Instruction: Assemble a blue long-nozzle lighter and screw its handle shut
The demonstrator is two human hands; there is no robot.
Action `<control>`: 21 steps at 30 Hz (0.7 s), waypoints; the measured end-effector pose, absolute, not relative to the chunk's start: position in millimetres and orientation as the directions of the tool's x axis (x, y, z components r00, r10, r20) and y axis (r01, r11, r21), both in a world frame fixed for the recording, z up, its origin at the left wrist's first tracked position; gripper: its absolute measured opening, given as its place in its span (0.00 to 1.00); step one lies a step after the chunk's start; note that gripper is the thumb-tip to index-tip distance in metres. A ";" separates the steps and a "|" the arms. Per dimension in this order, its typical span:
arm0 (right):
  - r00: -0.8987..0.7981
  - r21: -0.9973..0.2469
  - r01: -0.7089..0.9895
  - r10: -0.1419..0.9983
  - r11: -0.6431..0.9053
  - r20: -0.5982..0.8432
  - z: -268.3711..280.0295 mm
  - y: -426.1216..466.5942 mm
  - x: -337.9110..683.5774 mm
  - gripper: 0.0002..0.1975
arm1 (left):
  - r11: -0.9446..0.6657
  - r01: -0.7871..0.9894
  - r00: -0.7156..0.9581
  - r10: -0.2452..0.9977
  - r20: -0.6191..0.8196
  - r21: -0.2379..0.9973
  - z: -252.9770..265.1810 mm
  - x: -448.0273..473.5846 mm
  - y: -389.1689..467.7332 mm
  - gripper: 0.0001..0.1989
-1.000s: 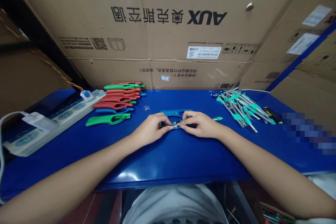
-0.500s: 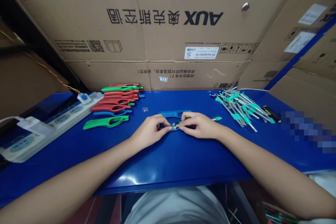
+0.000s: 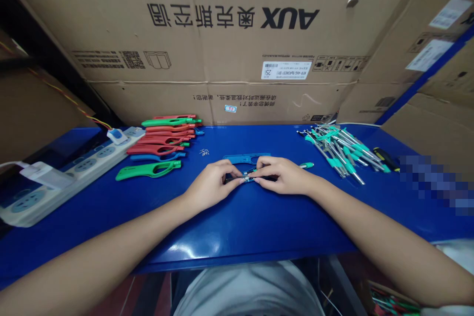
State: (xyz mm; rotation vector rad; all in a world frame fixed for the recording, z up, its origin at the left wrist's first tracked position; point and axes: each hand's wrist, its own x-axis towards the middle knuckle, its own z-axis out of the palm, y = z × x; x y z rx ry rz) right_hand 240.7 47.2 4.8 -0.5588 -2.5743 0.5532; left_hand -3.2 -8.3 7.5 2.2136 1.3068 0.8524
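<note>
Both hands meet over the middle of the blue table, pinching a small lighter part (image 3: 247, 178) with silvery and bluish bits between the fingertips. My left hand (image 3: 215, 180) is closed on its left end, thumb against forefinger. From the other side my right hand (image 3: 281, 176) pinches it; the fingers hide most of it. Just beyond the hands lies a blue lighter handle shell (image 3: 242, 158) with a trigger loop. A green-ended piece (image 3: 306, 165) sticks out behind my right hand; whether it joins the held part, I cannot tell.
To the left lie several red, green and blue lighter handles (image 3: 148, 170) beside a white power strip (image 3: 87, 165). Small screws (image 3: 204, 152) sit nearby. On the right is a heap of metal lighter rods with green parts (image 3: 336, 150). Cardboard (image 3: 222, 59) walls the back.
The fingertips have shifted slightly around the held part, which stays between both hands. The camera view has tilted and moved a little. Other things lie as before.
</note>
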 end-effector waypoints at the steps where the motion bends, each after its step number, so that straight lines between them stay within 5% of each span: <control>1: -0.819 -0.464 0.292 0.469 0.836 0.330 5.0 46.8 240.7 0.14 | -0.461 0.619 0.365 0.886 0.287 0.636 7.4 -3.2 -8.2 0.05; 18: -0.759 -0.521 0.319 0.542 0.792 0.361 21.4 53.3 250.9 0.12 | -0.464 0.639 0.371 0.885 0.282 0.614 10.2 -5.0 -10.2 0.06; 21: -0.789 -0.497 0.373 0.550 0.783 0.275 28.3 57.3 260.6 0.08 | -0.475 0.636 0.394 0.878 0.273 0.608 11.1 -7.0 -8.9 0.06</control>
